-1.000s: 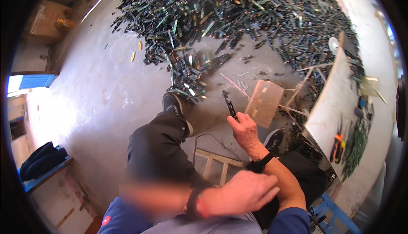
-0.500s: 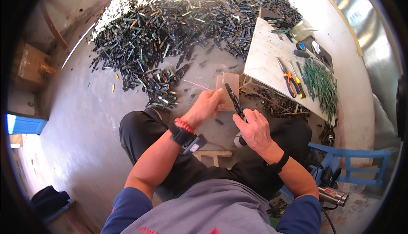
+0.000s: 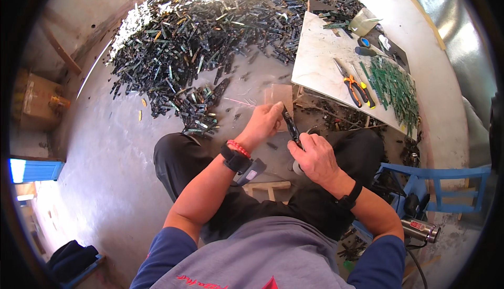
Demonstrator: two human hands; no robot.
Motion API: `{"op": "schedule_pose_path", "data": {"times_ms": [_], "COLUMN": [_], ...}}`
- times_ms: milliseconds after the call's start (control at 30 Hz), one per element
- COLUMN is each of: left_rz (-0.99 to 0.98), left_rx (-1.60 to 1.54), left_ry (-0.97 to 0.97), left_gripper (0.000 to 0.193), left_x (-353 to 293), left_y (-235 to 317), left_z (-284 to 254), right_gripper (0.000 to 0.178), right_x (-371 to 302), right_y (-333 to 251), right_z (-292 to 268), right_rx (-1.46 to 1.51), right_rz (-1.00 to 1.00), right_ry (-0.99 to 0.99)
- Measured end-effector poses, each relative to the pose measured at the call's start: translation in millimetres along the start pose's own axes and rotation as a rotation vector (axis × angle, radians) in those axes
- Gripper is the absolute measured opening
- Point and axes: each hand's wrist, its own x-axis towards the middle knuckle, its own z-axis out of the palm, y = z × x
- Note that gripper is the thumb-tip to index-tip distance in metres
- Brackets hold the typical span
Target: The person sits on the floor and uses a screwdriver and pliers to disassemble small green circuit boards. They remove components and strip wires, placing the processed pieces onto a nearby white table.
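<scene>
A long black strip [image 3: 291, 126] slants upright over my lap, its lower end in my right hand [image 3: 315, 157], which is closed round it with the thumb along it. My left hand [image 3: 264, 123] has its fingers curled and pinched at the strip's upper end, touching or nearly touching it. What the left fingertips hold, if anything, is hidden. Under and beyond the hands lies a flat brown sheet [image 3: 277, 93] on the floor. A large heap of dark strips [image 3: 205, 42] spreads in front of me, with a smaller clump [image 3: 197, 111] nearer my left knee.
To my right stands a white board table [image 3: 320, 60] bearing orange-handled pliers [image 3: 350, 84], a yellow-and-black screwdriver [image 3: 366, 93], green strips [image 3: 394, 94] and a translucent cup [image 3: 364, 22]. A blue chair frame [image 3: 436, 173] and metal flask [image 3: 421, 229] are at right. A cardboard box [image 3: 44, 102] sits at left.
My left hand has moved right and up until its fingertips meet the strip's upper end. My right hand keeps its hold on the strip. The whole view has shifted slightly.
</scene>
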Motion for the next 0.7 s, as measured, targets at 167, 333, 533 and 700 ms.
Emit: {"op": "schedule_pose_path", "data": {"times_ms": [167,333,533,700], "left_rz": [-0.001,-0.068,-0.030,0.034], "left_rx": [0.245,0.014,-0.013,0.113], "left_ry": [0.095,0.039,0.046,0.051], "left_gripper": [0.047,0.046,0.046,0.046], "left_x": [9.0,7.2,7.5,5.8], "left_y": [-13.6,0.3,-0.5,2.0], "left_z": [-3.1,-2.3,-3.6,-2.7], "right_gripper": [0.017,0.019,0.024,0.021], "right_x": [6.8,7.6,9.2,2.1], "right_y": [-6.3,-1.0,-0.9,5.6], "right_z": [15.4,19.0,23.1,27.8], "right_rx": [0.013,0.039,0.360,0.880], "right_rz": [-0.005,0.037,0.068,0.650], "right_ry": [0.051,0.111,0.154,0.228]}}
